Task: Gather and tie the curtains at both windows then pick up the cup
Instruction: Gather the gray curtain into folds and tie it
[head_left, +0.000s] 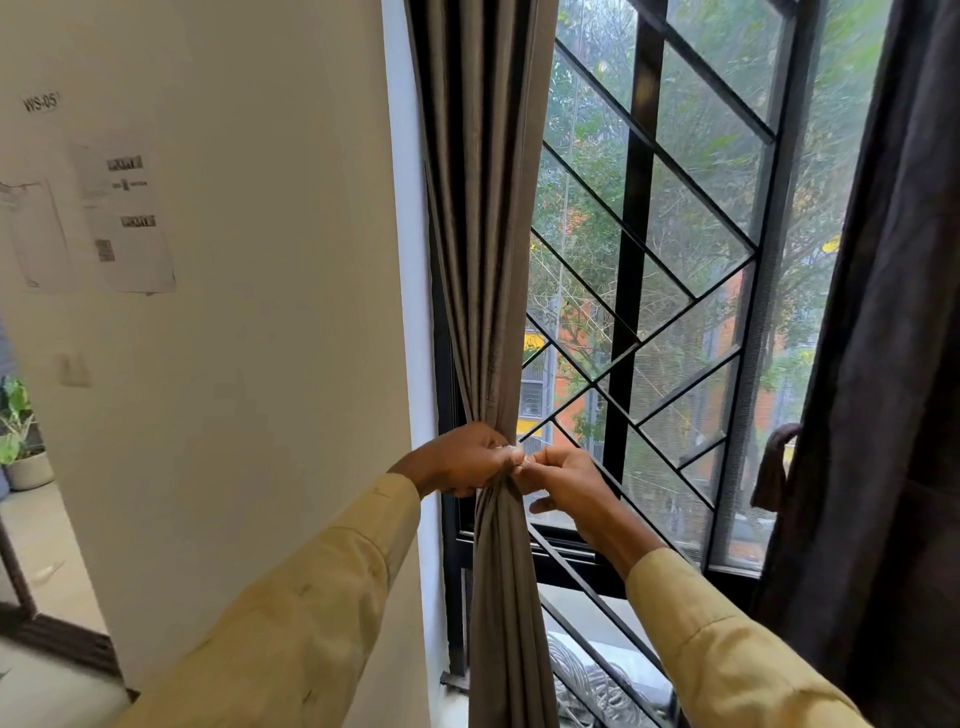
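Both hands (514, 465) pinch bunched curtain (485, 260) (grille (649, 291) behind).

Two curtains (483, 260) (883, 364), two hands (462, 460) (563, 480), one window (644, 260), three papers (130, 218) on one wall (260, 364), one potted plant (21, 441).

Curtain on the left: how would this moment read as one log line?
step: tying | left hand: gripping bunched curtain | right hand: pinching tie | cup: unseen

"WS-05" — label (40, 102) on wall (234, 312)
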